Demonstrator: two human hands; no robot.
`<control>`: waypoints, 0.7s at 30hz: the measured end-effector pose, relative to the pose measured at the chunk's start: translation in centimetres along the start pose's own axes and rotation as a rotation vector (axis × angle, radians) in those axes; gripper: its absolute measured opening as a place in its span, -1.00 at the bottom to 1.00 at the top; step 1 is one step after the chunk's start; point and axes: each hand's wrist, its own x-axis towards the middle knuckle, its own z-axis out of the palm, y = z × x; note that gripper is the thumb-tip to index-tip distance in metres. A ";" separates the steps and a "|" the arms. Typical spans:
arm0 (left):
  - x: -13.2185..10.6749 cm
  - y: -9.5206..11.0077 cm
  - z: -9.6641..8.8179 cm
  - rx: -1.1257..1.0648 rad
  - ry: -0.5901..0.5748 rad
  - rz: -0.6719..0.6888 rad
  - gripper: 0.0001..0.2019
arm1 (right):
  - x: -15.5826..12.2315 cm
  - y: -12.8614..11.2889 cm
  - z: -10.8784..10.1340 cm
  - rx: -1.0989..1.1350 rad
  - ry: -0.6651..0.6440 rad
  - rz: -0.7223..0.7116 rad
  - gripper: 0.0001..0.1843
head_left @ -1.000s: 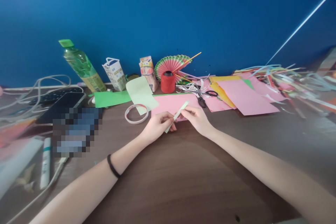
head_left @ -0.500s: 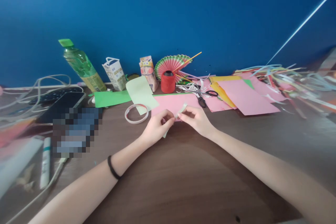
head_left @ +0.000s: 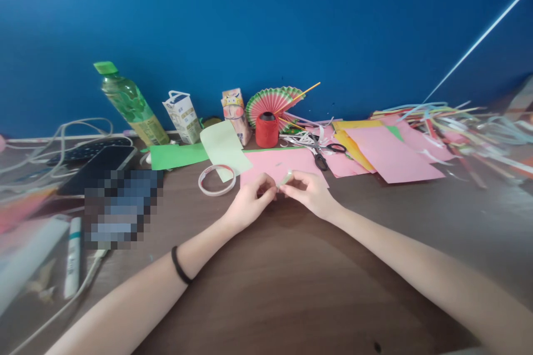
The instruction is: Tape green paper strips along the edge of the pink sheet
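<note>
My left hand and my right hand meet above the front of the pink paper, thumbs and forefingers pinched. A small pale green paper strip shows at the right fingertips. The left fingertips close on what seems to be its other end, mostly hidden by the fingers. To the left of my left hand lies a roll of clear tape. Beyond it rests a pale green sheet, with a bright green sheet beside it. Black-handled scissors lie behind my right hand.
Along the blue wall stand a green bottle, a milk carton, a decorated carton, a red spool and a folded paper fan. Pink sheets and paper strips lie right; a marker and phone left.
The paper strip's lower end, which hung below my left fingers, no longer shows. My right hand has shifted slightly down and its fingers have moved closer to the left ones.
</note>
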 end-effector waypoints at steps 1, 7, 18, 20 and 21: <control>0.0 -0.1 0.0 -0.005 -0.004 0.000 -0.90 | 0.0 0.1 0.0 0.002 0.003 -0.004 -0.86; 0.0 -0.2 0.1 -0.050 -0.008 0.006 -0.90 | -0.1 0.0 0.1 0.045 0.028 -0.012 -0.85; 0.1 0.2 -0.3 -0.078 -0.043 -0.002 -0.87 | -0.3 0.1 0.3 0.058 0.019 0.010 -0.80; 0.1 0.2 -0.3 -0.081 -0.049 0.004 -0.86 | -0.3 0.0 0.3 0.066 0.015 0.012 -0.80; 0.1 0.2 -0.2 -0.085 -0.053 0.006 -0.86 | -0.3 0.0 0.4 0.073 0.008 0.011 -0.80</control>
